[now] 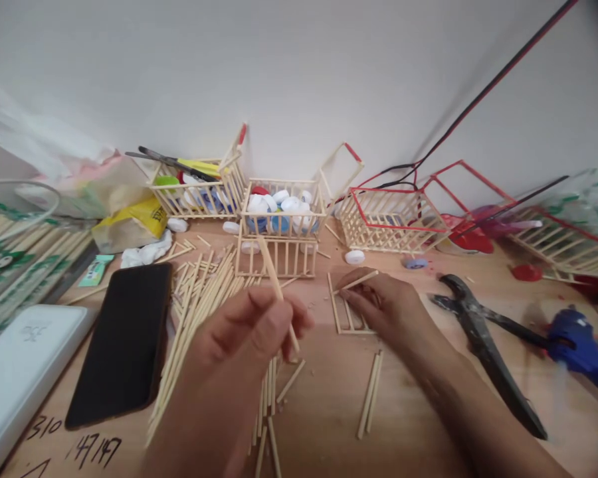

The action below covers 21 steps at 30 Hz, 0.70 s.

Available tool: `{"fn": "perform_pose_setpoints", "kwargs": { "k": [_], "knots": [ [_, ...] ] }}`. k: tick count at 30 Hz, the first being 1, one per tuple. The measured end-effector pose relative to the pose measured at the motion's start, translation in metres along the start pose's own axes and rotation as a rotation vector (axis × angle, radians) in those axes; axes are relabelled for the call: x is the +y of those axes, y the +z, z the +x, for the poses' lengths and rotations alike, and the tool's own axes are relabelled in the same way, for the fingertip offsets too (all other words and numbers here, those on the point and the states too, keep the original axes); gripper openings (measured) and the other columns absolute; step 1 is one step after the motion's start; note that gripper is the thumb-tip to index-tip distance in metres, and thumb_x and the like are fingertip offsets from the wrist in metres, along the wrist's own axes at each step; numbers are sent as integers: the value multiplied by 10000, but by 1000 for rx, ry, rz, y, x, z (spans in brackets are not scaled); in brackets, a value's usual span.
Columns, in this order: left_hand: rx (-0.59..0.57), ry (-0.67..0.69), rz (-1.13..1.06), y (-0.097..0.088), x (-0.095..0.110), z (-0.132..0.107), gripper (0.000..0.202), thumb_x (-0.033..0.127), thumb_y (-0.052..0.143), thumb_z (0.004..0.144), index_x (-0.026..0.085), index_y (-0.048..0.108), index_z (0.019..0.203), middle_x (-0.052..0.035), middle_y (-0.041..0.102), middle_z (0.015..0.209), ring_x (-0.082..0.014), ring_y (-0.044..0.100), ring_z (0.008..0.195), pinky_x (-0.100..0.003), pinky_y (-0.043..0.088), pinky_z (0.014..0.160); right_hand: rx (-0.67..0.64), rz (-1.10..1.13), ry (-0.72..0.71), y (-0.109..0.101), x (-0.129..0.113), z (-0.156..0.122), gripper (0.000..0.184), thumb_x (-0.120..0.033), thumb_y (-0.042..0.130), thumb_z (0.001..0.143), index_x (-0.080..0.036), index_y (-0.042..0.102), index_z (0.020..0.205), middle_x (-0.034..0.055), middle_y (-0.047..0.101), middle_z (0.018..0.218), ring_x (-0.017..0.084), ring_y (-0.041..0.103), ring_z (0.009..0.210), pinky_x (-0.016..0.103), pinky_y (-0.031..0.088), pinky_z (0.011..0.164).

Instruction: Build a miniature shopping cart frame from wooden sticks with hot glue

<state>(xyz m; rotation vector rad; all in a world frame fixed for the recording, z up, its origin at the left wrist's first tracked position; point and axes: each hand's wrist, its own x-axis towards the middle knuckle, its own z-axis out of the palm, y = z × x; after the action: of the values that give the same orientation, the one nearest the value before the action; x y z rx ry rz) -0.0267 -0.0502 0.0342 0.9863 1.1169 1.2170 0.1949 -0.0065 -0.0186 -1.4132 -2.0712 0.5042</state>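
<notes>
Hand L [252,332] pinches stick [270,269], hand R [395,302] over frame [335,310].

Bare hands [259,325], bare forearms [443,385]

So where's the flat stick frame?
In the head view, the flat stick frame lies just right of centre, partly hidden by the right hand, beyond two loose sticks.

I can read "310" [44,428] and "147/147" [94,451] handwritten on the tabletop [323,425], near left. Marking on the white device [34,372] looks blurred.
</notes>
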Motion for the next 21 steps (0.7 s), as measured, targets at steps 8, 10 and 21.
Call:
{"fn": "perform_pose_setpoints", "kwargs": {
  "k": [8, 10, 21],
  "knots": [
    [-317, 313, 698, -2, -49, -21, 182, 215, 482, 886, 217, 642, 800, -40, 710, 886, -201, 614, 872, -347, 520, 795, 20, -32, -17, 0, -4, -1, 76, -219, 547, 898, -219, 623, 891, 32, 683, 880, 149, 627, 766, 273, 470, 690],
    [-336, 410, 784, 0, -55, -20, 184, 191, 477, 891, 218, 644, 817, -43, 720, 1015, -224, 606, 989, -392, 517, 885, 18, -39, -9, -1, -2, -1, 66, -214, 559, 892, -222, 624, 886, 27, 687, 878, 149, 633, 774, 274, 475, 694],
    [-379, 647, 1060, 9, -97, -20, 150, 206, 499, 883, 227, 643, 916, -32, 604, 1319, -289, 284, 1422, -506, 397, 1094, -55, -85, -79, -13, -7, 5, 103, -225, 560, 892, -252, 649, 848, 26, 703, 811, 175, 658, 759, 310, 502, 683]
  ]
}}
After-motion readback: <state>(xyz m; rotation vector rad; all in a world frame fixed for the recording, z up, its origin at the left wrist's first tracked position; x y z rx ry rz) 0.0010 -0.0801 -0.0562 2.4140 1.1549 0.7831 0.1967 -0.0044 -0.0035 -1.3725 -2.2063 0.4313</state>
